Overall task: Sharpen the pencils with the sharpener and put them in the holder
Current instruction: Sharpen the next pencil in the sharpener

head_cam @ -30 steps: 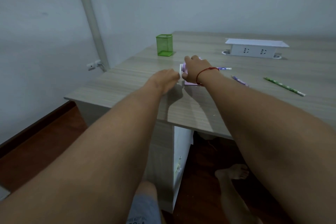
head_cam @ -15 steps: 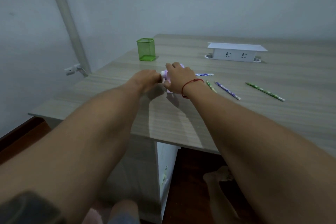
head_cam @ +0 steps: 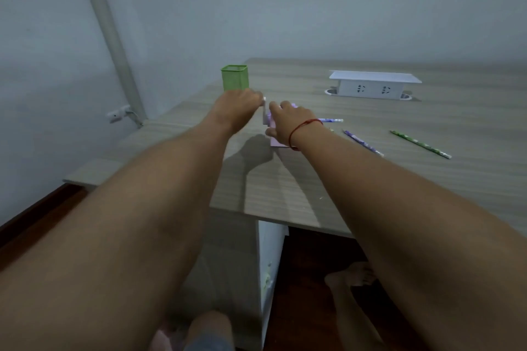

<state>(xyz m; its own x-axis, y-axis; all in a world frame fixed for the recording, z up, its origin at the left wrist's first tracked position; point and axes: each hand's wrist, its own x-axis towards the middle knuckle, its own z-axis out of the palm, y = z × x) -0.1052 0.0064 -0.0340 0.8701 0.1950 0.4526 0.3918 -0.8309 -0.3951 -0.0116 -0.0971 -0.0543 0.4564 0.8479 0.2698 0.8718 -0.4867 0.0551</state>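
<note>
A pink and white crank sharpener (head_cam: 274, 139) stands on the wooden desk (head_cam: 370, 179), mostly hidden under my right hand (head_cam: 288, 122), which grips its body from above. My left hand (head_cam: 241, 107) holds the white crank handle on the sharpener's left side. A blue-patterned pencil (head_cam: 330, 120) sticks out to the right behind my right wrist. Two more pencils lie loose on the desk: a purple one (head_cam: 362, 142) and a green one (head_cam: 420, 144). The green mesh holder (head_cam: 234, 78) stands upright behind my left hand.
A white power socket box (head_cam: 373, 84) sits at the back of the desk. The desk's left corner and front edge are close to my arms. A white pipe (head_cam: 108, 37) runs down the wall on the left. Bare feet show on the dark floor below.
My left hand has risen and moved forward at the crank, from beside the sharpener to its upper left. My right hand stays on the sharpener. The camera view has shifted slightly.
</note>
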